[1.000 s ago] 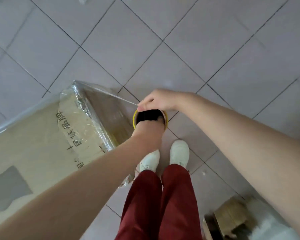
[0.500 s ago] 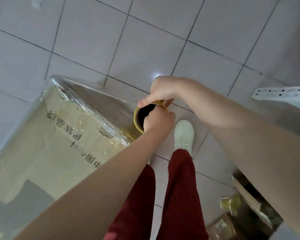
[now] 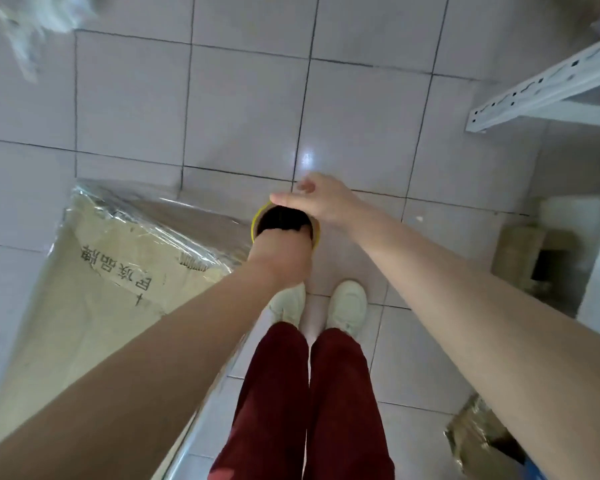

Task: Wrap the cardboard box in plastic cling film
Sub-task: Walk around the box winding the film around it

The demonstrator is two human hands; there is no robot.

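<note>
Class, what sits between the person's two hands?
In the head view, a yellow-rimmed roll of plastic cling film: the left hand reaches into its dark core, the right hand holds its far rim.

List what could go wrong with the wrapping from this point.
1. The film roll sits close to a corner of the cardboard box; the short span of film may go on slack and wrinkled.
2. The left hand holds the roll by fingers inside its core; it might slip off.
3. Cardboard scraps litter the floor nearby: a trip hazard while circling.
</note>
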